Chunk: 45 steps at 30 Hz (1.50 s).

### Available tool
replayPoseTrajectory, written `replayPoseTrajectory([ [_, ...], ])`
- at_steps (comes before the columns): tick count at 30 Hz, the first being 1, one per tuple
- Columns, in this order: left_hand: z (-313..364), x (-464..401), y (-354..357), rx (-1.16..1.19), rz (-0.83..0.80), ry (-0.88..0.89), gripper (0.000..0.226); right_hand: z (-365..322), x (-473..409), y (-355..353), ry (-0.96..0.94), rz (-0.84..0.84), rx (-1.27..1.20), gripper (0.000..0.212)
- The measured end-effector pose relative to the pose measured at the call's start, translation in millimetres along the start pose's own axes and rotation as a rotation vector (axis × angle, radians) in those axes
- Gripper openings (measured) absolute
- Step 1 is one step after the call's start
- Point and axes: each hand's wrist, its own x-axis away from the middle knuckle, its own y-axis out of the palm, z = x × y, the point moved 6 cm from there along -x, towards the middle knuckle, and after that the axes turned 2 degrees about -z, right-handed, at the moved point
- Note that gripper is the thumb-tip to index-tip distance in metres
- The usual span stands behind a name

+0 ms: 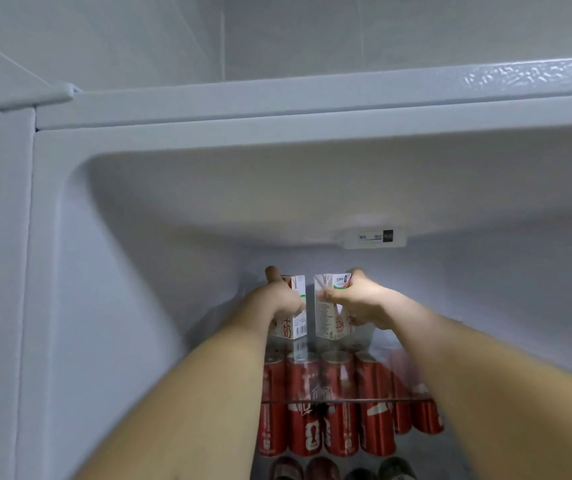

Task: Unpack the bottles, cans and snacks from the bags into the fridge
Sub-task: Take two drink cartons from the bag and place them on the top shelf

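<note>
Milk cartons, two of them, stood upright on the top glass shelf (pixel 392 399) of the fridge (pixel 69 271), toward the shelf's back edge, side by side with a narrow gap between. Left hand (pixel 277 297) gripped the left carton (pixel 293 323) from its left side, thumb raised against the upper corner, fingers wrapped round the front face; carton white with red characters and a barcode on its right panel. Right hand (pixel 357 299) gripped the right carton (pixel 327 317) from its right side, fingers curled over the top and front, thumb side pressed to the near panel; white carton with red print and a green band near the top. Whether either carton's base touched the glass could not be told. Both bare forearms reached in from the near edge. Beneath the shelf, seen through the glass, a row of red cans (pixel 340 410) stood upright, close-packed, on the next shelf down. Lower still, dark bottle tops (pixel 322 469) showed, blurred. On the fridge ceiling, right of centre, sat a small control panel (pixel 376 237).
</note>
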Motion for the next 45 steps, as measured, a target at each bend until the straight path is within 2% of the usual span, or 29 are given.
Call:
replayPoseTrajectory([
  [3, -5.2, -14.7, 4.9, 0.063, 0.083, 0.025, 0.102, 3.0, -12.8, 3.5, -0.049, 0.083, -0.020, 0.082],
  [7, -6.8, -22.8, 10.3, 0.042, 0.203, 0.038, 0.096, 7.0, -28.1, 6.5, -0.064, 0.201, 0.094, 0.093],
  [10, -8.3, -25.8, 13.2, 0.025, 0.193, 0.026, 0.095, 19.3, -32.4, 6.0, -0.029, 0.132, 0.100, 0.090],
  [11, -10.1, -27.2, 13.8, 0.021, 0.172, 0.024, 0.098, 25.7, -31.2, 6.5, 0.006, 0.064, 0.111, 0.081],
  [13, -12.3, -26.9, 14.3, 0.022, 0.132, 0.021, 0.104, 32.8, -26.3, 9.3, 0.034, -0.088, 0.146, 0.052],
  [15, -12.4, -28.4, 14.5, 0.041, 0.116, 0.034, 0.104, 31.5, -25.3, 7.5, -0.019, -0.099, 0.211, 0.033],
  [20, -9.2, -30.6, 15.3, 0.014, 0.158, 0.080, 0.095, 23.1, -24.4, 11.2, -0.077, -0.043, 0.431, 0.038],
  [26, -8.5, -28.4, 16.7, -0.010, 0.184, 0.108, 0.096, 25.6, -24.8, 10.9, -0.054, -0.018, 0.429, 0.041],
  [39, -5.4, -23.6, 16.9, -0.005, 0.238, 0.128, 0.094, 21.6, -9.4, 9.9, 0.007, -0.080, 0.287, 0.031],
  [43, -1.5, -9.9, 16.4, -0.022, 0.236, 0.097, 0.098, 12.5, 19.6, 8.1, 0.065, -0.066, 0.326, 0.017],
  [45, 0.5, 2.6, 12.8, -0.078, 0.247, 0.086, 0.099, 3.9, 42.8, 8.8, 0.087, -0.085, 0.423, 0.021],
])
